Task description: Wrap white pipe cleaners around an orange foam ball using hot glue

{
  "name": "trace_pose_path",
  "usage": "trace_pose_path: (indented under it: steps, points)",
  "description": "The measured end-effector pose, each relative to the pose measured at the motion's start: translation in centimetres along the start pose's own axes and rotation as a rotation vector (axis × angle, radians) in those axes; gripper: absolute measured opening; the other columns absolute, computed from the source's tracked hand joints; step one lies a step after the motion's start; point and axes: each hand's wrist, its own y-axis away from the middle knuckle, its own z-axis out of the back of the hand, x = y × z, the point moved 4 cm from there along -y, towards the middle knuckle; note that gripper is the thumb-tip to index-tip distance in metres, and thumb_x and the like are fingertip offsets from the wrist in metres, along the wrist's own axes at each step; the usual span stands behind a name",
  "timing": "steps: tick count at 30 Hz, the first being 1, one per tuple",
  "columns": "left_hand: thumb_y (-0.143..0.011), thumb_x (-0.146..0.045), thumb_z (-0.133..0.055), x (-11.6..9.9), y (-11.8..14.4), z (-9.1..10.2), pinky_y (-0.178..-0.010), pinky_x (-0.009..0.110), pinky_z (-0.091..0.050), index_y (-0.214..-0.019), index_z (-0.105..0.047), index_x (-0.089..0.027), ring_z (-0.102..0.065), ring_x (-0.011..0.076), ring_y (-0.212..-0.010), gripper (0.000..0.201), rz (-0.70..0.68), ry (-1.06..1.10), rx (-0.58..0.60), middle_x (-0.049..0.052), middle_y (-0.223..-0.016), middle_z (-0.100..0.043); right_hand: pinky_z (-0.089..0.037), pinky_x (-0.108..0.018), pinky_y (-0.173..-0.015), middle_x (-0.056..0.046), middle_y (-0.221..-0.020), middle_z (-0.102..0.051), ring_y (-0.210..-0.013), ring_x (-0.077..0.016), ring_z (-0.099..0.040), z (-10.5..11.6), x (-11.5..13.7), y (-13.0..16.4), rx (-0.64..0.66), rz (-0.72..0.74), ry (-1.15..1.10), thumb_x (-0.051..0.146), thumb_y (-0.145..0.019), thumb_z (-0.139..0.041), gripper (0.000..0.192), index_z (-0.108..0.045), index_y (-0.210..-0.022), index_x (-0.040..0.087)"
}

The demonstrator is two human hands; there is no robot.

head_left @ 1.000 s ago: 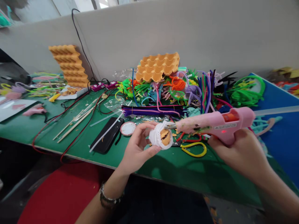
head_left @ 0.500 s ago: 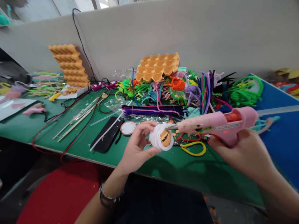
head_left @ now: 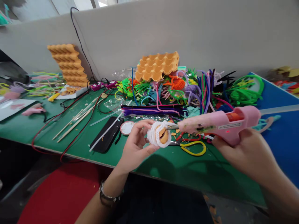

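Glue gun tip meets the little fluffy ring

Head view: the left hand (head_left: 134,147) is closed around a small white fuzzy ring (head_left: 158,134) with an orange bit in its middle, pinched between thumb and fingers and held up just above the green tabletop (head_left: 163,161). The ring's open face looks toward the right. The right hand (head_left: 243,152) is wrapped tight around the handle of a pink glue gun (head_left: 219,124). The gun lies long from right to left, almost flat, and its metal tip points left and touches the top edge of the ring. So the ring sits to the left of the gun hand, and the left hand is the nearer one to it. Yellow-handled pliers (head_left: 193,147) lie on the tabletop right under the gun. A black phone (head_left: 107,135) lies off to the left, and a heap of bright fuzzy sticks (head_left: 177,90) sits behind
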Motion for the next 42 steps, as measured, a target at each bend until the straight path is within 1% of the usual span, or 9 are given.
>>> trace_pose_path:
  steps: [7,11,16,21,27,31,37,39,42]
  points:
    - [-0.068,-0.022,-0.072,0.0,-0.1,0.1,-0.064,0.019,-0.049,-0.095,-0.056,-0.024,-0.058,0.0136,-0.091,0.031,0.004,-0.012,-0.031,0.003,-0.103,-0.055,-0.026,-0.027,-0.030,0.000,-0.028,-0.037,-0.025,-0.0131,-0.037,0.2,-0.2,0.1,0.016,-0.032,0.002,0.030,-0.053,-0.041,0.021,-0.026,-0.039,0.027]
    - [-0.069,-0.021,-0.071,0.0,-0.2,0.1,-0.066,0.019,-0.049,-0.096,-0.056,-0.024,-0.057,0.0123,-0.090,0.030,-0.007,0.006,-0.038,0.002,-0.104,-0.055,-0.024,-0.028,-0.029,0.001,-0.027,-0.037,-0.024,-0.0132,-0.036,0.2,-0.2,0.2,0.019,-0.008,0.001,0.030,-0.054,-0.040,0.021,-0.026,-0.039,0.027]
    - [-0.069,-0.021,-0.071,0.0,-0.3,0.2,-0.069,0.020,-0.049,-0.095,-0.056,-0.024,-0.057,0.0128,-0.092,0.030,-0.010,-0.009,-0.044,0.002,-0.103,-0.054,-0.029,-0.027,-0.031,0.001,-0.030,-0.040,-0.027,-0.0134,-0.039,0.2,-0.8,0.6,0.015,0.017,0.033,0.030,-0.059,-0.045,0.022,-0.032,-0.041,0.026]
    - [-0.069,-0.022,-0.071,0.1,-0.3,0.2,-0.069,0.022,-0.050,-0.093,-0.055,-0.024,-0.057,0.0138,-0.091,0.030,-0.002,-0.036,-0.050,0.003,-0.103,-0.055,-0.036,-0.028,-0.038,0.000,-0.040,-0.051,-0.036,-0.0157,-0.049,-0.1,-1.2,1.2,0.093,-0.012,0.041,0.036,-0.065,-0.056,0.023,-0.045,-0.049,0.023]
    - [-0.068,-0.024,-0.072,0.2,-0.3,0.3,-0.065,0.020,-0.049,-0.093,-0.055,-0.024,-0.056,0.0143,-0.093,0.030,0.015,-0.044,-0.058,0.003,-0.105,-0.054,-0.031,-0.027,-0.032,0.002,-0.035,-0.043,-0.030,-0.0138,-0.042,0.0,-1.1,1.0,0.107,0.065,0.022,0.028,-0.064,-0.046,0.022,-0.035,-0.046,0.024]
    - [-0.069,-0.021,-0.071,0.3,-0.3,0.2,-0.067,0.019,-0.048,-0.094,-0.056,-0.024,-0.055,0.0133,-0.094,0.030,0.012,-0.020,-0.051,0.002,-0.105,-0.053,-0.027,-0.027,-0.029,0.001,-0.032,-0.041,-0.027,-0.0138,-0.039,0.2,-0.5,0.7,0.059,0.070,0.016,0.029,-0.062,-0.042,0.020,-0.032,-0.045,0.025]
    - [-0.068,-0.023,-0.072,0.3,-0.3,0.2,-0.065,0.019,-0.049,-0.093,-0.055,-0.024,-0.056,0.0142,-0.094,0.030,0.017,-0.044,-0.064,0.003,-0.104,-0.053,-0.030,-0.027,-0.029,-0.001,-0.032,-0.043,-0.027,-0.0143,-0.041,0.2,0.0,0.7,0.053,0.063,0.006,0.030,-0.061,-0.040,0.021,-0.029,-0.044,0.026]
    - [-0.068,-0.023,-0.072,0.3,-0.3,0.1,-0.064,0.020,-0.049,-0.093,-0.055,-0.024,-0.056,0.0146,-0.095,0.030,0.021,-0.053,-0.063,0.003,-0.104,-0.053,-0.029,-0.027,-0.029,0.000,-0.032,-0.042,-0.027,-0.0138,-0.040,0.1,-0.1,0.9,0.059,0.067,0.001,0.029,-0.061,-0.042,0.023,-0.029,-0.043,0.026]
    - [-0.068,-0.024,-0.072,0.3,-0.3,0.0,-0.064,0.019,-0.049,-0.093,-0.055,-0.024,-0.056,0.0143,-0.094,0.030,0.021,-0.055,-0.054,0.003,-0.104,-0.053,-0.032,-0.027,-0.030,0.001,-0.033,-0.043,-0.029,-0.0141,-0.042,0.0,-0.5,1.1,0.094,0.037,-0.011,0.032,-0.065,-0.047,0.024,-0.039,-0.043,0.025]
